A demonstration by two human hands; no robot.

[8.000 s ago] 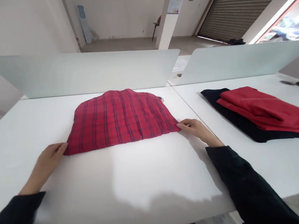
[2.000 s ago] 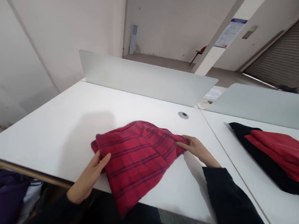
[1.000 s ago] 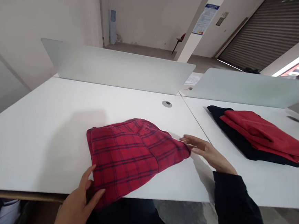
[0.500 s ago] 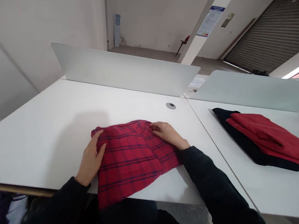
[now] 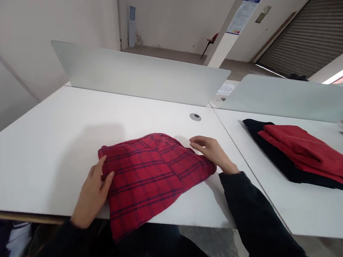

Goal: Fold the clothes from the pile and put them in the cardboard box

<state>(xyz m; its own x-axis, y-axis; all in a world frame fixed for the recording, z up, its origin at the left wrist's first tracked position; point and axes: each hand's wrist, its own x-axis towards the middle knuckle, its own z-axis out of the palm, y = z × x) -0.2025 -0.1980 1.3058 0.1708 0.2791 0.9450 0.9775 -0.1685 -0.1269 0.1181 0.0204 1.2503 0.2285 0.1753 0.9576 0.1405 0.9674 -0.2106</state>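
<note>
Lightly, the open left hand rests on the limp plaid shirt, best pinched at an edge; the open right hand hovers beside it.

The red plaid cloth looks soft and matt, the white desktop smooth.

Red plaid garment now folded smaller than at first, shifted toward near table edge and overhanging it. Since half a second ago: right hand lifted off its top to right corner; left hand moved left to its left edge.
</note>
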